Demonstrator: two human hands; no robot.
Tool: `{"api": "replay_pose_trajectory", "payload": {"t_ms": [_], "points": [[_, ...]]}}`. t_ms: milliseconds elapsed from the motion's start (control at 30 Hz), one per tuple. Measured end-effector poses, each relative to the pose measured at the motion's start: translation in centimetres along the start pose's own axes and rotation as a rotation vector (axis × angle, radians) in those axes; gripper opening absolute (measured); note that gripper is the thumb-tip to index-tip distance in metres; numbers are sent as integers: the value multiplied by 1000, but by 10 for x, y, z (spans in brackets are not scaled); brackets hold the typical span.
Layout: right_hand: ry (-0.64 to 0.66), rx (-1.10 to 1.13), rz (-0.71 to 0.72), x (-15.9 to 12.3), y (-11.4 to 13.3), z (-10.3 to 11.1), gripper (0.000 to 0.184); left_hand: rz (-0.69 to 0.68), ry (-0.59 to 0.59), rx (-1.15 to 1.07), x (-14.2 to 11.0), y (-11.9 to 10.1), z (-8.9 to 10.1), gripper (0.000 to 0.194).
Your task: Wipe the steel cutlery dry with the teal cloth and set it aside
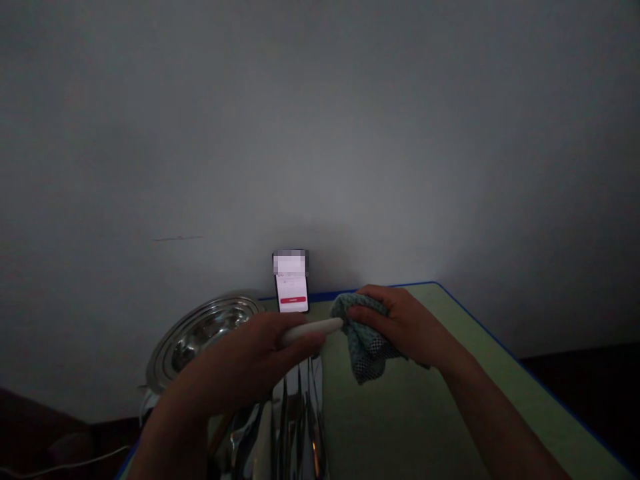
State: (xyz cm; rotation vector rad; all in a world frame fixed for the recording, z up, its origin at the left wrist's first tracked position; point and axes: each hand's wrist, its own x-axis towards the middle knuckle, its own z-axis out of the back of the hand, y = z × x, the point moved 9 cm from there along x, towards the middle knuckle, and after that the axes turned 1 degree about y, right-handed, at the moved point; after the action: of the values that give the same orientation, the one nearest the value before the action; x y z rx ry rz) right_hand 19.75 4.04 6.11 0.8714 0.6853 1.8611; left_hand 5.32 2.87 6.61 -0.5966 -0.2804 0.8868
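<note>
My left hand (270, 347) is wrapped round the white handle (317, 328) of a utensil, which points right. The utensil's far part goes into a grey-green cloth (367, 340) with a checked edge, so its kind is hidden. Bunched round it, the cloth is gripped by my right hand (400, 320), thumb on top. Both hands are held above the table. Below my left hand lie several metal utensils (295, 407) side by side, their handles or blades toward me. One pale handle (263, 440) shows among them.
A shiny steel basin (165, 350) stands at the left, partly behind my left arm. A lit phone (293, 290) leans upright against the grey wall (350, 147). The green table (415, 427) has a blue edge. A white cable (75, 465) hangs at lower left.
</note>
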Motion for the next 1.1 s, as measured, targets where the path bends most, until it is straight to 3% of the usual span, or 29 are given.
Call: {"api": "replay_pose_trajectory", "payload": {"t_ms": [233, 500, 733, 1100], "points": [[239, 80, 32, -9, 5, -7, 24, -61, -15, -11, 4, -9, 2, 36], [36, 255, -1, -8, -5, 20, 26, -73, -155, 28, 6, -13, 12, 36], [-121, 376, -82, -9, -18, 31, 31, -18, -248, -102, -4, -4, 28, 31], [-99, -31, 40, -2, 10, 12, 22, 7, -178, 67, -6, -11, 17, 37]]}}
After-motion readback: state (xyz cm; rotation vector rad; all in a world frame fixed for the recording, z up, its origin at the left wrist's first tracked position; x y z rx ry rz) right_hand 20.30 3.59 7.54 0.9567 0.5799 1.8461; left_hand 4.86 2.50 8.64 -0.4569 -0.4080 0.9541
